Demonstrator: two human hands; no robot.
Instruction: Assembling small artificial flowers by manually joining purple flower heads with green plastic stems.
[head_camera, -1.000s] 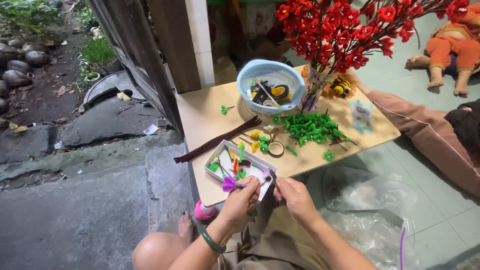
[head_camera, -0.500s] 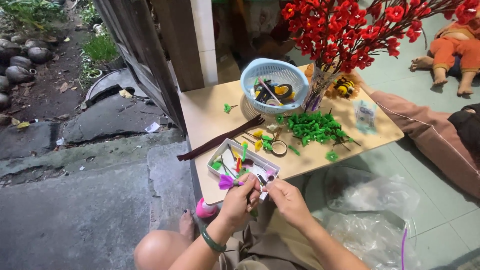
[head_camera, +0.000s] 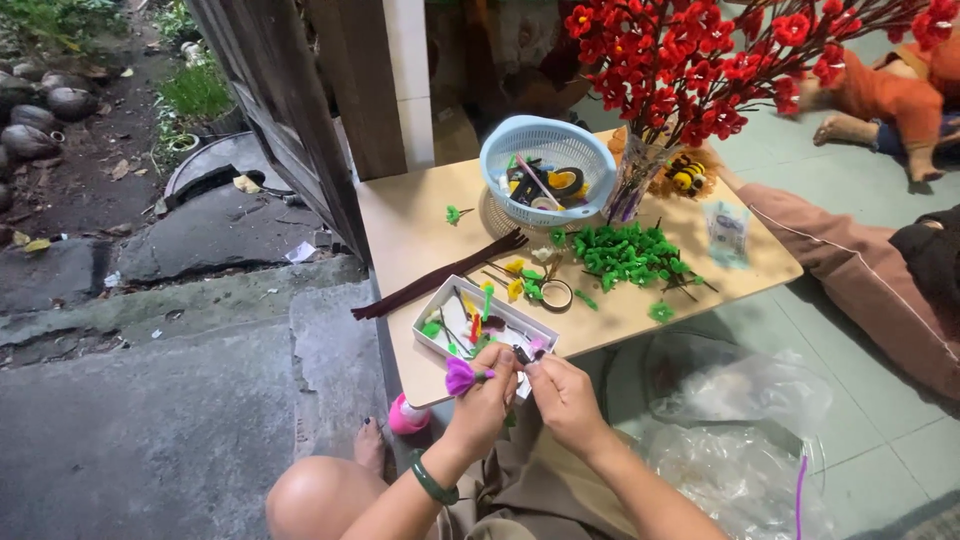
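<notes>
fuzzy purple flower (head_camera: 459, 376), green stem

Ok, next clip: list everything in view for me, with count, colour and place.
low table: one, light wood, centre
basket: one, pale blue, back of the table, holding tape rolls and tools
vase of flowers: one, red blossoms, right of the basket
green pieces: a pile, green, table middle
brown stems: a bundle, dark brown, table's left part
white tray: one, white, near edge, holding coloured bits
tape ring: one, dark rim, beside the tray
small packet: one, clear, table's right side
plastic bags: clear, on the floor at right
doll: one, orange clothes, upper right floor
purple flower: one, purple, in the left hand
left hand: green bracelet, fingers pinching the flower's stem
right hand: fingers at the stem's tip
</notes>
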